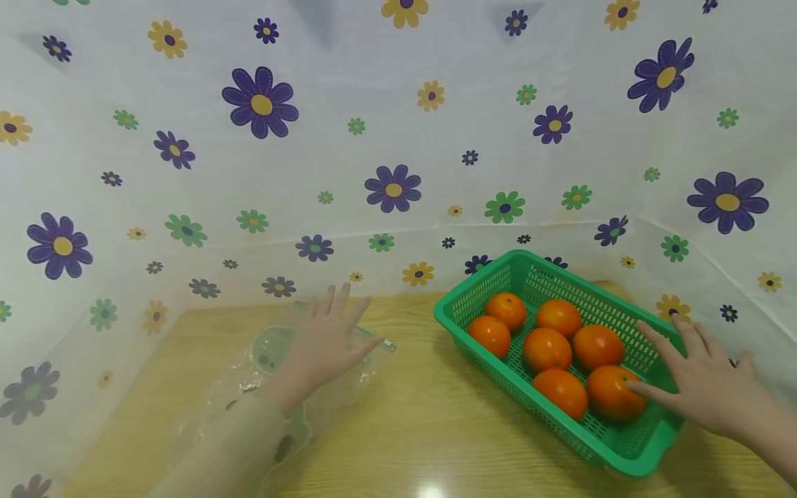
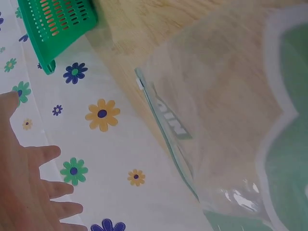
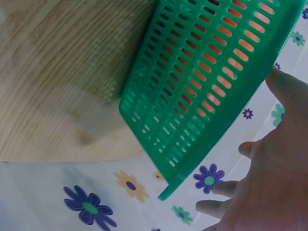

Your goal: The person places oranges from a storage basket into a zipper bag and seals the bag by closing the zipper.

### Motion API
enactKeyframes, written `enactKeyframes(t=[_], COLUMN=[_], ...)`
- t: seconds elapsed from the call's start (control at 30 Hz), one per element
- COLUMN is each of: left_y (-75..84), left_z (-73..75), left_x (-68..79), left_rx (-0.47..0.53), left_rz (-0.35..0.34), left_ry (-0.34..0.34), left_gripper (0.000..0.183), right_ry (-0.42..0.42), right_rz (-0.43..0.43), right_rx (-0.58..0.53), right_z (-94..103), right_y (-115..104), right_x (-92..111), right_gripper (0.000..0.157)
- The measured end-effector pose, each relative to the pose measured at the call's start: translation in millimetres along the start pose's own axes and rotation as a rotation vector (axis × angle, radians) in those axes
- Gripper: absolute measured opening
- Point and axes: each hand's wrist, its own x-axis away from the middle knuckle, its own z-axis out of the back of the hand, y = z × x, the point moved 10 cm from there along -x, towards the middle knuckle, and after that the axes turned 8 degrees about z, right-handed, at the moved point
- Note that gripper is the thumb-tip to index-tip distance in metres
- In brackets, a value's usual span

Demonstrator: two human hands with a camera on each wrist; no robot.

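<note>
From here I see 7 round orange fruits (image 1: 547,349) in a green, slotted plastic basket (image 1: 638,462) on a pale wood-grain table (image 1: 405,415). The person's hands are apart, fingers spread, gripping nothing: the left hand (image 1: 326,339) is over a clear, green-printed zip bag (image 1: 269,351) left of the basket, the right hand (image 1: 710,379) at the basket's right end, contact unclear.
</note>
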Motion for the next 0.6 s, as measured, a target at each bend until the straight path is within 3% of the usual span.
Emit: enactKeyframes(t=[0.43, 0.6], left_y=[36.2, 53.7], left_z=[-12.0, -21.0], left_x=[-16.8, -21.7], left_rx=[-0.015, 0.029], left_rz=[-0.034, -0.061], left_ry=[-0.043, -0.065], left_gripper=[0.08, 0.077], right_ry=[0.002, 0.012], right_rz=[-0.026, -0.021], right_rx=[-0.003, -0.006], right_z=[-9.2, -12.3], right_y=[21, 27], right_x=[7, 5], right_gripper=[0.11, 0.111])
